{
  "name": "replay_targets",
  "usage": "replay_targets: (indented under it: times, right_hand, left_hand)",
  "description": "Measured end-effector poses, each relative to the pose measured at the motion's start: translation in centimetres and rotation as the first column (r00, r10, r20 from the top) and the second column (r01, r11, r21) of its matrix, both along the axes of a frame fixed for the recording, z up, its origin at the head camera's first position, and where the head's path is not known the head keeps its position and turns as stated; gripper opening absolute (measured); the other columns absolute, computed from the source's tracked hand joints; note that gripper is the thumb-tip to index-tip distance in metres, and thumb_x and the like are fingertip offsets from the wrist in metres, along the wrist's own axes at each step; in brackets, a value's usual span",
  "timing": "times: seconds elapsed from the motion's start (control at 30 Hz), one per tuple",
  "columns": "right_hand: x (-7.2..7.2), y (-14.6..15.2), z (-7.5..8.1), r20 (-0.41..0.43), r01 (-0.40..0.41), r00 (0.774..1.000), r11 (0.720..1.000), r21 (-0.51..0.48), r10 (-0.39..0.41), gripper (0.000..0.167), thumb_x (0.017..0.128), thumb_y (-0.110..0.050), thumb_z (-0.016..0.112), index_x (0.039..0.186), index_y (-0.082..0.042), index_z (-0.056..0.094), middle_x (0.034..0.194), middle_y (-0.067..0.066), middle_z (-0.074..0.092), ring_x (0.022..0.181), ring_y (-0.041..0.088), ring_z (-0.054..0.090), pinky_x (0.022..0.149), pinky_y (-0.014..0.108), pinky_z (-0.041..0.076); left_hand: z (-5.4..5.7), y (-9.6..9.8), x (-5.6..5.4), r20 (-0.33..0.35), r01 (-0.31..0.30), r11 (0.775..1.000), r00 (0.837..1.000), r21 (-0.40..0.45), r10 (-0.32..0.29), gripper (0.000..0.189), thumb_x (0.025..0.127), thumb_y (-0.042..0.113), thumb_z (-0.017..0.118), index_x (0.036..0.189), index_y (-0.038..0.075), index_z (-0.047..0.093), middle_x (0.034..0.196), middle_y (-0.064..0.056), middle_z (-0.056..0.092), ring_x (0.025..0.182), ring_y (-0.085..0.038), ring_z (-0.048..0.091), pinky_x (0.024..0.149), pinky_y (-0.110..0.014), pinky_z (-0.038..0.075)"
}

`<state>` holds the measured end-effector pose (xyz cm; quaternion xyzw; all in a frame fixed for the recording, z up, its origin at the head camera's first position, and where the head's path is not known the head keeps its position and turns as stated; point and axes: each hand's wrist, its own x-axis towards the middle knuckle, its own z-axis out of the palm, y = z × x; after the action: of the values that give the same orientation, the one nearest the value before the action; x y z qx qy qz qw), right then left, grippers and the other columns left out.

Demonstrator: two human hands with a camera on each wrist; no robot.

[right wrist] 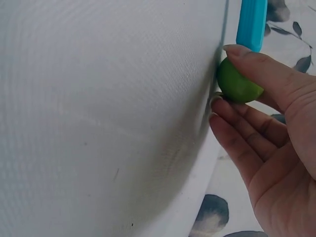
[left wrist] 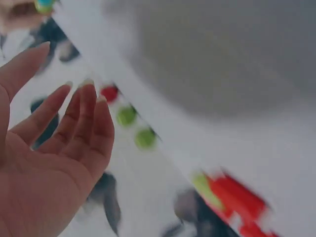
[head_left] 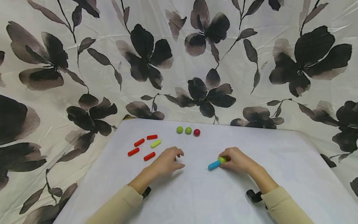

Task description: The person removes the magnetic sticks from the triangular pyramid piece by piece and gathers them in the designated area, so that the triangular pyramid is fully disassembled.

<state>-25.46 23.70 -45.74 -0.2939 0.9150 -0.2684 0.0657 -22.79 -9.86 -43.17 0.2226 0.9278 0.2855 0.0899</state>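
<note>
My right hand (head_left: 238, 159) pinches a green ball (right wrist: 236, 84) between thumb and fingers, low over the white table. A short blue stick (head_left: 214, 165) lies at an angle with its upper right end against that ball. To the left, my left hand (head_left: 167, 161) hovers over the table, its fingers apart and gently bent, with nothing in its grasp. The nearest thing to it is a red stick (head_left: 149, 156) just beyond the back of the hand. In the left wrist view the palm and fingers show bare.
Several red sticks (head_left: 133, 151) and one yellow-green stick (head_left: 155, 143) lie at the table's left. Two green balls (head_left: 180, 130) and a red ball (head_left: 197, 133) form a row near the back edge. A flowered cloth (head_left: 167, 71) hangs behind the white table (head_left: 190, 199).
</note>
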Motion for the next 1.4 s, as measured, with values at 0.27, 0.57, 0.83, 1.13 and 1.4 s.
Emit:
replay_targets:
  times: [0.27, 0.57, 0.83, 1.13, 1.4]
  right_hand:
    - [0.0, -0.2, -0.1, 0.004, 0.06, 0.998, 0.998, -0.002, -0.06, 0.02, 0.085, -0.014, 0.084, 0.101, -0.005, 0.078, 0.079, -0.007, 0.064, 0.071, 0.009, 0.05, 0.064, 0.025, 0.043]
    - [-0.2, -0.5, -0.3, 0.004, 0.087, 0.996, 0.996, 0.001, -0.087, 0.021, 0.084, -0.021, 0.086, 0.097, -0.005, 0.078, 0.072, -0.007, 0.061, 0.068, 0.009, 0.048, 0.062, 0.025, 0.041]
    - [-0.1, -0.1, -0.7, -0.01, 0.08, 0.997, 0.997, -0.022, -0.081, 0.025, 0.086, -0.022, 0.084, 0.102, -0.004, 0.075, 0.073, -0.006, 0.06, 0.066, 0.008, 0.05, 0.06, 0.023, 0.043]
    - [0.2, 0.5, -0.7, 0.034, 0.054, 0.998, 0.998, -0.044, -0.053, 0.029, 0.09, -0.017, 0.08, 0.114, -0.002, 0.071, 0.079, -0.004, 0.062, 0.071, 0.009, 0.054, 0.066, 0.025, 0.047]
    - [0.2, 0.7, -0.2, 0.062, 0.035, 0.998, 0.999, -0.041, -0.032, 0.027, 0.09, -0.019, 0.08, 0.112, -0.004, 0.073, 0.082, -0.005, 0.063, 0.074, 0.01, 0.054, 0.068, 0.026, 0.048]
  left_hand:
    - [-1.8, 6.7, -1.8, 0.082, 0.134, 0.989, 0.987, 0.068, -0.14, 0.044, 0.092, 0.026, 0.078, 0.128, 0.004, 0.064, 0.107, -0.004, 0.066, 0.084, -0.01, 0.057, 0.076, -0.024, 0.049]
    - [-2.8, 9.5, -3.4, 0.098, 0.131, 0.986, 0.985, 0.101, -0.141, 0.023, 0.095, 0.02, 0.075, 0.11, 0.003, 0.073, 0.085, 0.004, 0.062, 0.079, -0.007, 0.054, 0.073, -0.021, 0.045]
    - [-3.1, 9.9, -3.8, 0.092, 0.096, 0.991, 0.99, 0.091, -0.104, 0.018, 0.094, 0.02, 0.077, 0.103, 0.005, 0.075, 0.083, 0.005, 0.064, 0.077, -0.007, 0.055, 0.072, -0.02, 0.047]
    - [-3.4, 9.9, -3.7, 0.077, 0.083, 0.994, 0.993, 0.077, -0.089, 0.017, 0.094, 0.019, 0.076, 0.1, 0.004, 0.075, 0.08, 0.005, 0.062, 0.075, -0.006, 0.054, 0.07, -0.02, 0.047]
    - [-2.9, 9.7, -3.6, 0.089, 0.002, 0.997, 0.996, 0.081, -0.009, 0.013, 0.093, 0.017, 0.078, 0.095, 0.004, 0.074, 0.079, 0.001, 0.06, 0.077, -0.011, 0.052, 0.07, -0.024, 0.044]
